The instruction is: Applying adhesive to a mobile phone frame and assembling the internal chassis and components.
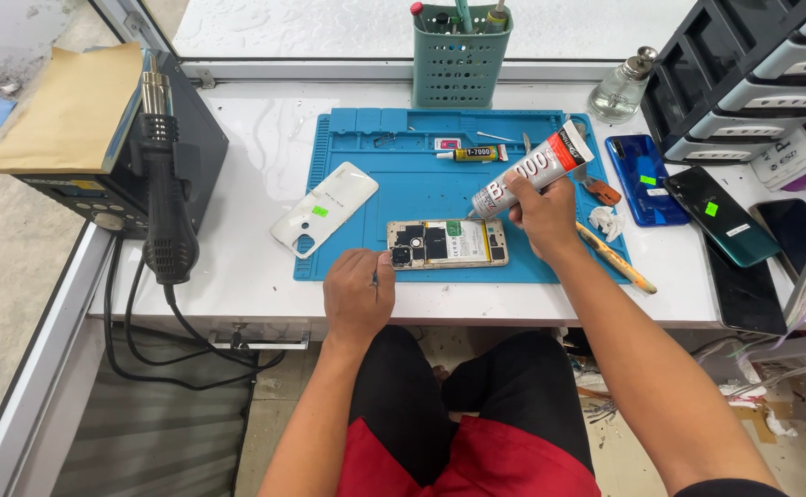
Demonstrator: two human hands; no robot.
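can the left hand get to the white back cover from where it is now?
Probably yes. The left hand rests at the near left corner of the opened phone. The white back cover lies flat up and to its left, half on the blue mat, with nothing between them.

A white phone back cover (323, 208) lies across the left edge of the blue work mat (403, 166), and a small second adhesive tube (473, 154) lies near the mat's upper centre. A hot-air station (118, 156) with its black handpiece (166, 202) stands at the left of the white bench, with a green mesh tool holder (459, 64) behind the mat. To the right are a glass solvent bottle (620, 88), a blue phone (645, 179), a dark green phone (721, 215) and a black drawer cabinet (753, 64).
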